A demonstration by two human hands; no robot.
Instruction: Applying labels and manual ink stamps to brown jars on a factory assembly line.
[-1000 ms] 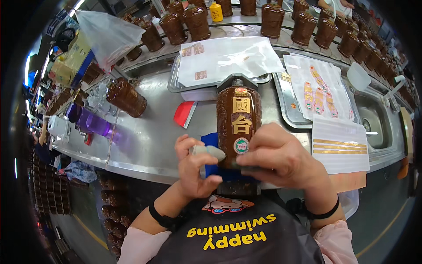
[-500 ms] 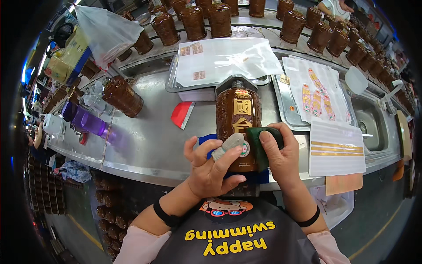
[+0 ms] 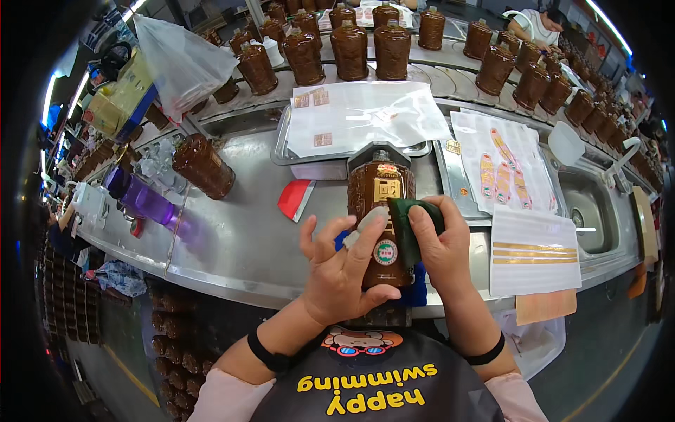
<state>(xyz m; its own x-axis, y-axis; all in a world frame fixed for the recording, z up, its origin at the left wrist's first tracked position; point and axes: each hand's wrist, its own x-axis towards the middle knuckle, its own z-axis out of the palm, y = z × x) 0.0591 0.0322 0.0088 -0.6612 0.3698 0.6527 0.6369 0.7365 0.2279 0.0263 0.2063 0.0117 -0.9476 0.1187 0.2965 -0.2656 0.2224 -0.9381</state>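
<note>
A brown glazed bottle (image 3: 361, 184) with gold characters lies with its neck away from me, its top against a dark angular holder. Low on its front is a round white-and-green emblem (image 3: 385, 252). My left hand (image 3: 341, 264) is over the bottle's left side, fingers spread. A pale grey covering (image 3: 371, 219) sits at a fingertip, by the lower gold character. My right hand (image 3: 439, 243) pinches a dark green pad (image 3: 402, 221) between thumb and fingers, against the bottle's right side. Blue cloth (image 3: 419, 285) shows beneath the bottle.
A red-and-silver scraper-like piece (image 3: 296, 200) lies left of the bottle. Beyond are a tray (image 3: 281, 151) under a white sheet, and sticker sheets (image 3: 467, 144) at right beside a sink (image 3: 598, 228). Further left stand a purple bottle (image 3: 144, 199) and another brown bottle (image 3: 204, 167). Brown bottles line the far conveyor.
My left fingers have shifted off the round emblem, which now shows fully. The green pad has moved slightly left across the bottle. The whole view has tilted a little.
</note>
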